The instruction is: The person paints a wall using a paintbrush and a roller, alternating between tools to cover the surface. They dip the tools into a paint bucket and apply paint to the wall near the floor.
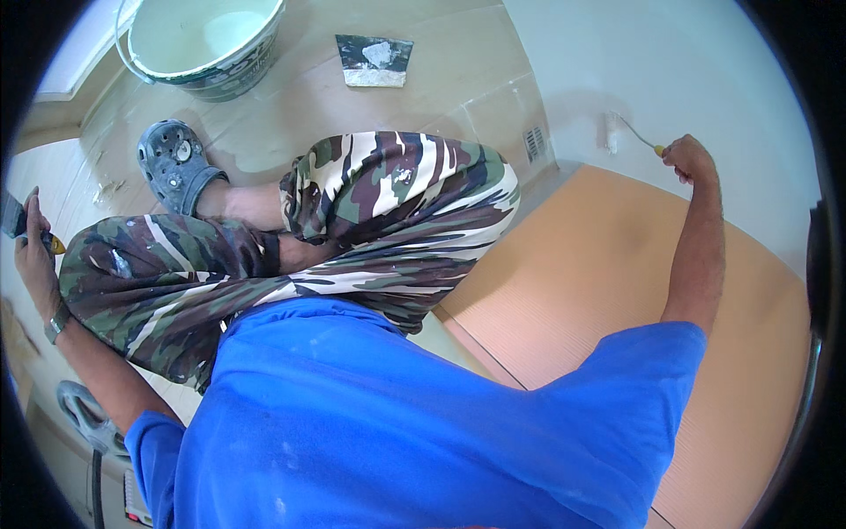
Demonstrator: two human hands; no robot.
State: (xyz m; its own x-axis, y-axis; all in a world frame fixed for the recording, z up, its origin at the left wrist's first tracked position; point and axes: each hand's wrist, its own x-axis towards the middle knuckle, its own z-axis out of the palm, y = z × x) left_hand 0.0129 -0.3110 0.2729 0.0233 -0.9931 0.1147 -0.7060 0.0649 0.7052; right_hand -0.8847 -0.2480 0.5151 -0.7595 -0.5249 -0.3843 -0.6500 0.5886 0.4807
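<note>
My right hand (691,159) is closed around the yellow handle of a small paint roller (613,134), at the upper right. The white roller sleeve lies against the pale wall (634,59), with a shadow beside it. At the far left edge, my left hand (36,254) grips a hand tool (14,215) with a flat grey end and a black-and-yellow handle. The picture's dark rim cuts off part of that tool, so its exact kind cannot be told. My camouflage-clad legs are crossed between the two hands.
A bucket (228,79) with whitish insides stands at the upper left. A dark trapezoid plate (375,61) smeared with white paste lies on the floor covering (456,73). A brown ribbed panel (595,264) leans at right. A round grey slotted object (82,410) lies lower left.
</note>
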